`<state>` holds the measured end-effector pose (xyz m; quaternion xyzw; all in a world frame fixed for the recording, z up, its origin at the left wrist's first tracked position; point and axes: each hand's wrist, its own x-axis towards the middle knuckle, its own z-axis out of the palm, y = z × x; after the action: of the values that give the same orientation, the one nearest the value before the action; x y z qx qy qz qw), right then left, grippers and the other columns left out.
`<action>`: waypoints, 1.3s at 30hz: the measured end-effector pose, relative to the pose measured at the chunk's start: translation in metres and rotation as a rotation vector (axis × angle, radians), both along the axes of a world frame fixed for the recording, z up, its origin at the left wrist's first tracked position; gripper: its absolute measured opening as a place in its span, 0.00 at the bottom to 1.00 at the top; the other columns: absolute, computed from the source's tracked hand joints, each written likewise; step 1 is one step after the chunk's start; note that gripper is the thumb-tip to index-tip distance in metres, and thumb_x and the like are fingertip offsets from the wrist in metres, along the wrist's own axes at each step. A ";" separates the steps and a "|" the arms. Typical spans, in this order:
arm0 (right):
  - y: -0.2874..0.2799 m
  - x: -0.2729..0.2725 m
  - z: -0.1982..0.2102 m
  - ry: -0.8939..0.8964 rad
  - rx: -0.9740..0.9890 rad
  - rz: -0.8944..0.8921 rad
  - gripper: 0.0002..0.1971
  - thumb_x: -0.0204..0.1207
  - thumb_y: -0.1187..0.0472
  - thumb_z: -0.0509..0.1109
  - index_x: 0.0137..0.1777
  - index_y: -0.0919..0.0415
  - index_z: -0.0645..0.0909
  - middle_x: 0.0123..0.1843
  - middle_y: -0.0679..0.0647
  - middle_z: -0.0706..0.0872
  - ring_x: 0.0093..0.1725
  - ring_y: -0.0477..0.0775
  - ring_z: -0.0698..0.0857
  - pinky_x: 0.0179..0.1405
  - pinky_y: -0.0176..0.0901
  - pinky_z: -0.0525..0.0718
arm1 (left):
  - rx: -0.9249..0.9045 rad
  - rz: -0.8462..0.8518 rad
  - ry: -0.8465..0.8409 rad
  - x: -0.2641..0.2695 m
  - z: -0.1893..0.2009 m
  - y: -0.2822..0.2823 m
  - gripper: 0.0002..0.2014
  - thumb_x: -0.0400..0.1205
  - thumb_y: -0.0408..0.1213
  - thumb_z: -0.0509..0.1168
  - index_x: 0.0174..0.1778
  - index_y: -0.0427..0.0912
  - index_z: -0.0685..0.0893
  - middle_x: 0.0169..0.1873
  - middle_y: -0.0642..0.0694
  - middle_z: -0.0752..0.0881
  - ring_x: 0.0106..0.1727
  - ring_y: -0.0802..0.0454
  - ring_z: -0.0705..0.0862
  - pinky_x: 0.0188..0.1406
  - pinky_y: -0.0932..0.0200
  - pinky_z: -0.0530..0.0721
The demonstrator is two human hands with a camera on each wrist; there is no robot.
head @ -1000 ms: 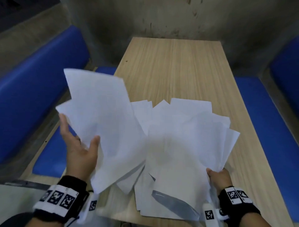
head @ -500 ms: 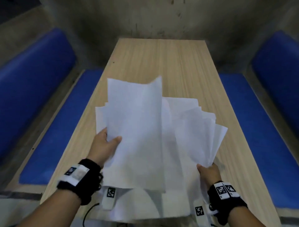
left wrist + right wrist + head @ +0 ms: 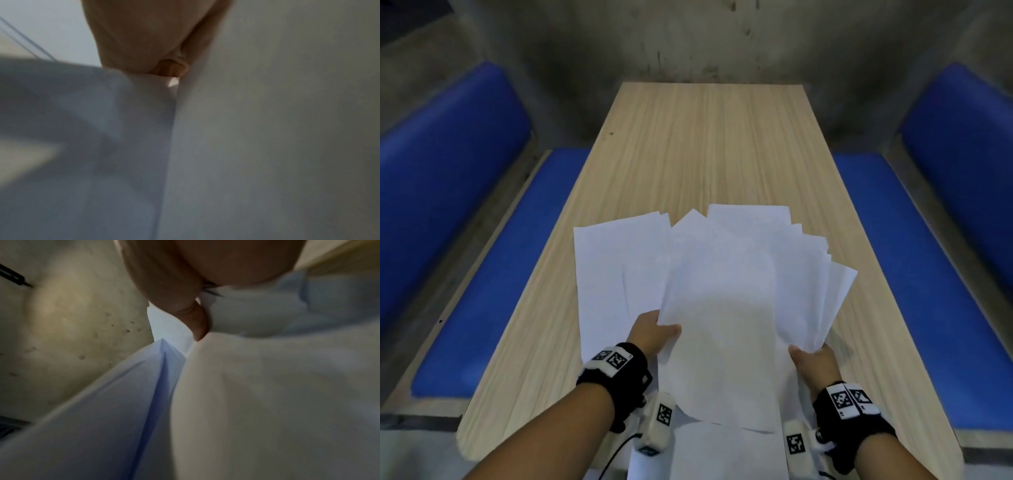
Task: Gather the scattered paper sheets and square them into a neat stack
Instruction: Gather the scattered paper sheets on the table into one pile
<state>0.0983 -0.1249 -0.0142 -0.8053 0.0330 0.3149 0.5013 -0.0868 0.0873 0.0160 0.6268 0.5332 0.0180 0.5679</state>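
Observation:
Several white paper sheets lie fanned in a loose pile over the near half of the wooden table, their far corners splayed apart. My left hand pinches the left edge of the top sheets, thumb on top. My right hand grips the pile's right side, thumb over the sheets and fingers hidden beneath. In the left wrist view the left hand sits against blurred paper. In the right wrist view the right hand presses its thumb into the paper.
Blue padded benches flank the table on the left and right. A stained concrete wall closes the far end. The far half of the tabletop shows bare wood.
The sheets raised in my left hand came right and down onto the pile. My left hand moved in toward the centre, and the fan is narrower than before.

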 end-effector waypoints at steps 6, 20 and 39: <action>-0.016 0.007 0.007 -0.009 0.032 -0.066 0.08 0.74 0.73 0.66 0.52 0.66 0.79 0.49 0.64 0.84 0.48 0.62 0.82 0.54 0.49 0.79 | 0.218 -0.042 -0.032 -0.025 0.031 0.026 0.20 0.76 0.33 0.62 0.65 0.40 0.81 0.61 0.36 0.85 0.60 0.37 0.84 0.64 0.42 0.80; -0.028 0.011 0.038 -0.020 0.126 -0.013 0.09 0.74 0.73 0.66 0.53 0.66 0.80 0.40 0.60 0.87 0.41 0.61 0.85 0.47 0.50 0.81 | -0.066 0.055 -0.736 -0.027 0.143 0.031 0.14 0.78 0.28 0.64 0.56 0.47 0.86 0.51 0.48 0.93 0.45 0.51 0.93 0.42 0.56 0.91; -0.026 0.011 0.045 0.252 0.337 0.157 0.31 0.52 0.50 0.85 0.57 0.60 0.84 0.52 0.60 0.92 0.46 0.58 0.91 0.44 0.50 0.85 | 0.142 -0.203 -0.206 0.040 0.025 -0.043 0.23 0.79 0.39 0.68 0.71 0.47 0.72 0.63 0.49 0.82 0.63 0.49 0.82 0.60 0.59 0.78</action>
<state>0.1094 -0.1506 0.0307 -0.6646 -0.0206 0.4522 0.5944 -0.0468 0.0447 0.0410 0.7110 0.4032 0.0625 0.5728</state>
